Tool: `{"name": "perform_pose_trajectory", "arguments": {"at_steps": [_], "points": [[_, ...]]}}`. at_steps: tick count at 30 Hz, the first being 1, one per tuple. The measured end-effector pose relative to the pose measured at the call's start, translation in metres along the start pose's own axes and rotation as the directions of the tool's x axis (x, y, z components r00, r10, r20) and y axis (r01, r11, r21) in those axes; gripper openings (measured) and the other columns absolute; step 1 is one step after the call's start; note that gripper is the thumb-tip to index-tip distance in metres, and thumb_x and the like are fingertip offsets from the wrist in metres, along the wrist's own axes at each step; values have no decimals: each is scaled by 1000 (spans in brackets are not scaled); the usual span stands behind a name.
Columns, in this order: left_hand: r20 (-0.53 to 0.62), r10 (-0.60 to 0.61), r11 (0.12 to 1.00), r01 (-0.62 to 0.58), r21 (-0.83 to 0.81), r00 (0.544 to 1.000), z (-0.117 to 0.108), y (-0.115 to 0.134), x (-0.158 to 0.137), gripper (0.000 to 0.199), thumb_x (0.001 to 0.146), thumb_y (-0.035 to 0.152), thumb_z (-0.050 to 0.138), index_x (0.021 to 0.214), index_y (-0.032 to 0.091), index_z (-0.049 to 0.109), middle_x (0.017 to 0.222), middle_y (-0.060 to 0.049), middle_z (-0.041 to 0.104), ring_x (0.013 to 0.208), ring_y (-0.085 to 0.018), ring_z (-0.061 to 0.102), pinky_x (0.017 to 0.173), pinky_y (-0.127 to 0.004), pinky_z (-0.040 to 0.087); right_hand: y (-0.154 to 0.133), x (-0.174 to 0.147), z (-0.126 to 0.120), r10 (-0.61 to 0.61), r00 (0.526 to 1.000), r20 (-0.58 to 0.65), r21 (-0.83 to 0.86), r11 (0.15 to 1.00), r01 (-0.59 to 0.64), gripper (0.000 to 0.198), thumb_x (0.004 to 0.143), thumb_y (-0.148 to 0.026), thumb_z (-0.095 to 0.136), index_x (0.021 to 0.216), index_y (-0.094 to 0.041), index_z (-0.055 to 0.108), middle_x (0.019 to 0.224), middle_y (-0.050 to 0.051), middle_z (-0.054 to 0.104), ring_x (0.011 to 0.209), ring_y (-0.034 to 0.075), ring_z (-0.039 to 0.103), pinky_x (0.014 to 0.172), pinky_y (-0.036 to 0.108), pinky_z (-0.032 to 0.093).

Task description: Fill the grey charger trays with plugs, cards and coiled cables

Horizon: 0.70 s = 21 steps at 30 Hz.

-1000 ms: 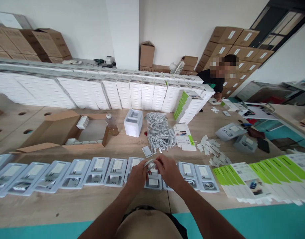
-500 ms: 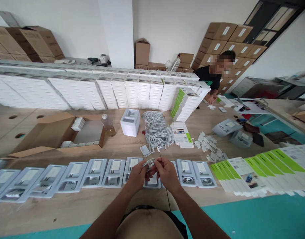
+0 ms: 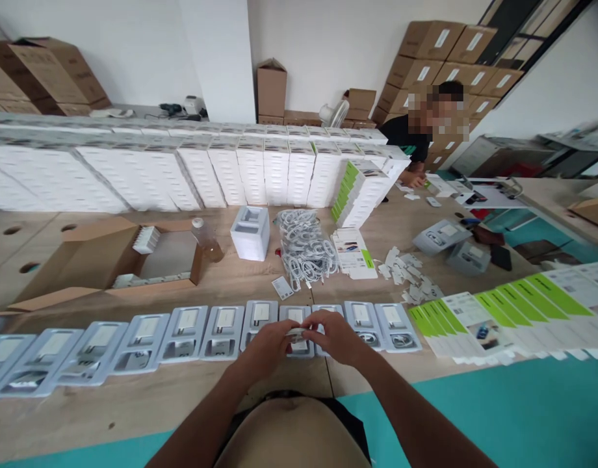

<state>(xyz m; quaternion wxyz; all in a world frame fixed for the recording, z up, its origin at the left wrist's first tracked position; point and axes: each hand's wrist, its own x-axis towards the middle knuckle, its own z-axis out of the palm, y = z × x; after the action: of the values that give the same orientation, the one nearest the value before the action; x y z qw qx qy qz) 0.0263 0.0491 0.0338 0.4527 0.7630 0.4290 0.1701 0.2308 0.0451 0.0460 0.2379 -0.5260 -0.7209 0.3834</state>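
Observation:
My left hand [image 3: 268, 348] and my right hand [image 3: 334, 335] meet over the row of trays, both closed on a coiled white cable [image 3: 298, 333] that is mostly hidden by the fingers. Right below them lies a light grey plastic tray [image 3: 303, 350] with a white charger [image 3: 295, 315] in its upper compartment. To the right, another tray [image 3: 400, 328] has a charger and a coiled cable in its lower compartment. Trays on the left, such as this tray [image 3: 223, 333], have a charger above and a lower compartment where I see no white coil.
Beyond the trays lies a heap of bagged cables [image 3: 306, 250], beside a stack of empty trays [image 3: 250, 234]. An open carton [image 3: 157, 266] and a bottle [image 3: 207, 242] stand left. White boxes [image 3: 250, 172] line the back. Green-white sleeves [image 3: 504, 318] lie right; a person [image 3: 411, 140] works behind.
Both hands have lowered slightly towards the tray, and the cable coil between them shows less than before. The camera view has shifted a little.

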Motion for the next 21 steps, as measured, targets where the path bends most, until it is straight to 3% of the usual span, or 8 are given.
{"name": "perform_pose_trajectory", "arguments": {"at_steps": [3, 6, 9, 12, 15, 18, 21], "points": [[33, -15, 999, 16, -46, 999, 10, -1, 3, 40, 91, 30, 43, 129, 24, 53, 96, -5, 71, 86, -19, 64, 83, -32, 46, 22, -8, -20, 56, 998, 35, 7, 998, -56, 11, 81, -26, 63, 86, -23, 72, 78, -2, 70, 71, 14, 61, 69, 26, 43], [-6, -53, 987, 52, -153, 999, 15, -9, 3, 49, 90, 37, 48, 137, 25, 44, 125, -10, 61, 103, -20, 61, 87, -33, 49, 66, -24, -42, 191, 976, -103, -49, 979, -197, 12, 79, -29, 63, 84, -21, 71, 74, -2, 68, 66, 15, 59, 66, 26, 43], [2, -101, 982, 100, -161, 995, 13, -20, 0, 41, 89, 38, 48, 129, 26, 52, 121, -9, 62, 103, -21, 61, 84, -32, 50, 108, -45, -47, 291, 930, -224, -129, 937, -325, 15, 79, -31, 63, 87, -20, 70, 72, -1, 66, 63, 15, 58, 65, 27, 44], [50, -135, 984, 140, -114, 990, 11, -28, -4, 36, 89, 37, 47, 122, 25, 57, 115, -7, 63, 99, -20, 61, 83, -33, 50, 131, -61, -25, 239, 943, -232, -308, 902, -304, 12, 82, -23, 60, 89, -20, 68, 86, 2, 68, 80, 17, 61, 75, 28, 46], [89, -132, 987, 139, -81, 987, 14, -31, -6, 35, 89, 34, 47, 120, 25, 58, 108, -7, 64, 96, -20, 61, 84, -32, 49, 138, -68, 8, 171, 978, -123, -503, 838, -210, 14, 85, -17, 56, 86, -21, 69, 100, 5, 67, 97, 19, 59, 83, 29, 45], [94, -97, 993, 103, -60, 991, 20, -35, -8, 33, 88, 32, 47, 119, 25, 59, 107, -7, 63, 96, -19, 60, 88, -32, 48, 141, -68, 28, 179, 980, -84, -560, 805, -195, 21, 87, -13, 50, 82, -20, 70, 96, 7, 67, 95, 20, 58, 83, 30, 44], [92, -98, 994, 102, -43, 991, 24, -41, -11, 32, 88, 32, 47, 117, 24, 59, 108, -7, 64, 97, -20, 60, 89, -33, 48, 141, -71, 33, 183, 979, -88, -590, 783, -200, 26, 89, -11, 46, 89, -20, 70, 100, 9, 66, 96, 21, 57, 85, 33, 43]]}}
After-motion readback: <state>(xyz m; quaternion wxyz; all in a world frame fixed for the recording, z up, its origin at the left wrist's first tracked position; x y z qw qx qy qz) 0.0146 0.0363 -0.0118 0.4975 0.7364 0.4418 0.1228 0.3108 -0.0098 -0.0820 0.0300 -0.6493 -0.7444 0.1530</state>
